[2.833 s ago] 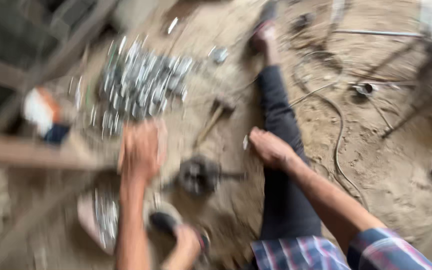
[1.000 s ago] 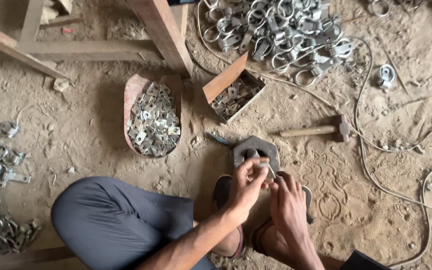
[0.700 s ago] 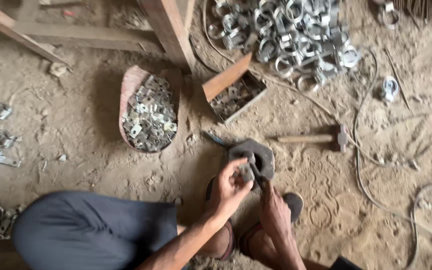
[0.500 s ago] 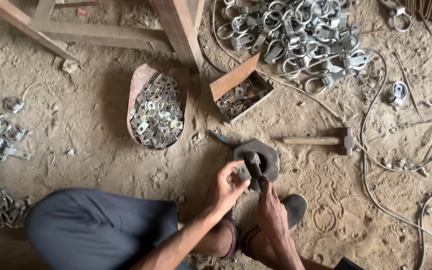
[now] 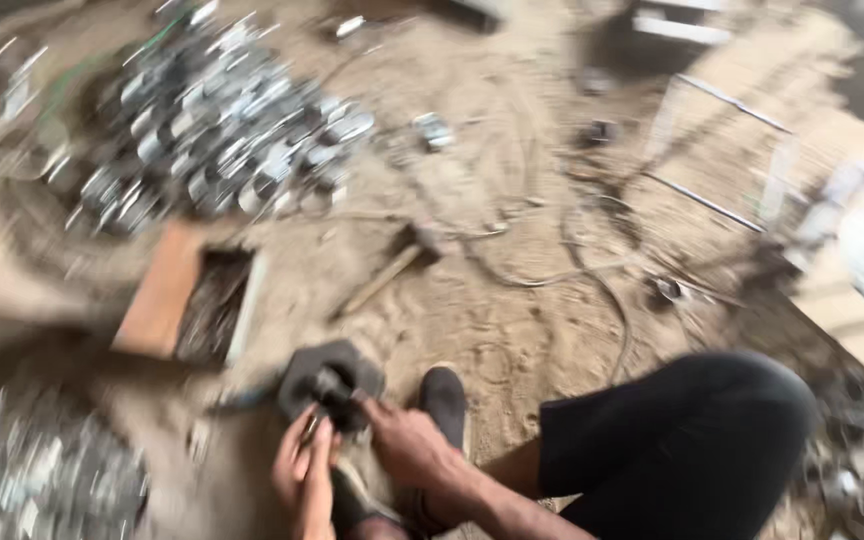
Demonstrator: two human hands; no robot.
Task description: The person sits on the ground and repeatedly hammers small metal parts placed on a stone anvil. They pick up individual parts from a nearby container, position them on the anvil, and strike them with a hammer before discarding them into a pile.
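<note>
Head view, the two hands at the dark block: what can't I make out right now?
- Small piece at the fingertips on the dark metal block: motion blur hides its shape; the grip of either hand is unclear.
- Left hand: wrist cut off by the bottom edge.
- Right hand: fingertips smeared against the block.
- Open box: contents just a dark smear.
- Hammer: head blurred.
- Pile of metal rings: single pieces indistinct.

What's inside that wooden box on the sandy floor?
The wooden box holds a dark heap of small metal pieces, too blurred to tell apart. Its bottom is covered by them. Both hands are away from it, at a dark metal block.
</note>
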